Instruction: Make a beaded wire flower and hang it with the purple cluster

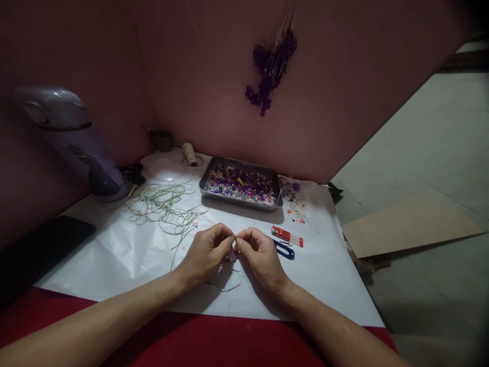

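The way is open over the desk's [332,290] near right corner and up its right edge as far as the loose beads [299,212]. The lighter [280,233] and scissors [292,253] lie just beyond the right hand [263,257]. Tangled string [164,210] obstructs the left; the tray's [244,202] raised sides block the far edge's middle.

Beaded piece [229,258] mostly covered by fingers of left hand [204,252] and right hand [263,257], exact pinch point too small to read; blue-handled tool [286,251] runs partly behind right hand. Purple bead cluster [270,71] has its strings cut by top edge, dark slab [49,242] cut at left. Dark clump [134,174] by flask [89,153] unreadable, tray [240,202] beads too tiny to separate.
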Motion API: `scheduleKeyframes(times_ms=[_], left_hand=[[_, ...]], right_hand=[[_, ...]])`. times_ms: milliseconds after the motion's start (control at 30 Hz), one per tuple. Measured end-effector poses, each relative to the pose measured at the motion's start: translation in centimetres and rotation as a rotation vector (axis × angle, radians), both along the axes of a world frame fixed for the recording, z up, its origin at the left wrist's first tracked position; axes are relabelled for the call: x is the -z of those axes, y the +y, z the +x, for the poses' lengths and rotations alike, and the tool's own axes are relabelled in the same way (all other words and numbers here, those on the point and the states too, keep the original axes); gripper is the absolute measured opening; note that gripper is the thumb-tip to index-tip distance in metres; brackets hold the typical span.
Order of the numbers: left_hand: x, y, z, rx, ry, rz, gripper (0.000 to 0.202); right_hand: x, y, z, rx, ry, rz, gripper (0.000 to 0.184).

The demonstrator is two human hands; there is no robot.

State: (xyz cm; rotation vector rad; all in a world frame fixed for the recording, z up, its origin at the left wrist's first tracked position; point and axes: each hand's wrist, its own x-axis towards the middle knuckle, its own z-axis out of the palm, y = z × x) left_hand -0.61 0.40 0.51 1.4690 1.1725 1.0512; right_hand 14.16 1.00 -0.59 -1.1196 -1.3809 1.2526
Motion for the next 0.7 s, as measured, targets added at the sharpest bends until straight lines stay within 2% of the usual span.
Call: scheduleKeyframes(times_ms=[700], left_hand=[[-0.03, 0.21, 0.12, -0.056, 0.038, 0.037, 0.015]], right_hand=[[0.11, 0.12, 0.07, -0.029, -0.069, 0.027, 0.012]])
